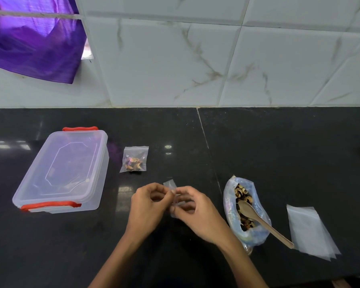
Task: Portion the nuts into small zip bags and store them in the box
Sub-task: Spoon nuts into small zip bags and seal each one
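My left hand (149, 204) and my right hand (193, 210) meet above the black counter, and both pinch a small clear zip bag (170, 185) between their fingertips; most of that bag is hidden by the fingers. A filled zip bag of nuts (134, 160) lies flat on the counter beyond my hands. To the right lies an open plastic bag of nuts (245, 208) with a wooden spoon (258, 219) resting in it, handle pointing right. The clear plastic box (64, 169) with red clips stands at the left with its lid on.
A stack of empty zip bags (310, 229) lies at the far right, near the counter's front edge. A tiled wall (195, 59) rises behind the counter, and a purple cloth (33, 38) hangs at the upper left.
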`<state>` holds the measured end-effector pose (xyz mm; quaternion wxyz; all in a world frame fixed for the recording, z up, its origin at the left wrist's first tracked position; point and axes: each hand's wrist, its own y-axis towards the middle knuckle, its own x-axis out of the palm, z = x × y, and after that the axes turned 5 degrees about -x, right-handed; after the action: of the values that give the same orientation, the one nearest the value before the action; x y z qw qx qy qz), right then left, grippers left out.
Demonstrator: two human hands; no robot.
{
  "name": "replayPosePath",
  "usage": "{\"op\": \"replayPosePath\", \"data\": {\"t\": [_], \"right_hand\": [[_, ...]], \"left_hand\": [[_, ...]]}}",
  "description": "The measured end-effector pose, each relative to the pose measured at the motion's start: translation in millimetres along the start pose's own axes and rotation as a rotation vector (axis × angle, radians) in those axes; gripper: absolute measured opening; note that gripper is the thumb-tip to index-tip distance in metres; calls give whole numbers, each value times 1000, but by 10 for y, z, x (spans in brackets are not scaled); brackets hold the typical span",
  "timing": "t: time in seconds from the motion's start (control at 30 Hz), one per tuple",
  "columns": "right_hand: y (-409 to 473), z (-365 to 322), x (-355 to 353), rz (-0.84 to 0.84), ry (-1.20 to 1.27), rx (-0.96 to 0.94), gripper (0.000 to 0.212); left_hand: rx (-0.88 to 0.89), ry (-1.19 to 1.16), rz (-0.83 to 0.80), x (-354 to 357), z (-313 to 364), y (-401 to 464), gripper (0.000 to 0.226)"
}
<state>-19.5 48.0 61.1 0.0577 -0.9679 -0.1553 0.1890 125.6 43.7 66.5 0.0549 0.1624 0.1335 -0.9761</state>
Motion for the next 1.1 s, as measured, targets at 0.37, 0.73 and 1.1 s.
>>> {"op": "replayPosePath", "data": {"t": [0.37,0.73,1.1], "right_hand": [[-32,-22,-64,313,-138,-87,12],[-6,-35,32,273,-207,-196,14],[-45,-121,17,447,-368,-152,21]], "left_hand": [[82,184,40,-52,85,-57,14],[-4,215,39,47,53,-70,20],[79,338,30,21,57,-43,20]]}}
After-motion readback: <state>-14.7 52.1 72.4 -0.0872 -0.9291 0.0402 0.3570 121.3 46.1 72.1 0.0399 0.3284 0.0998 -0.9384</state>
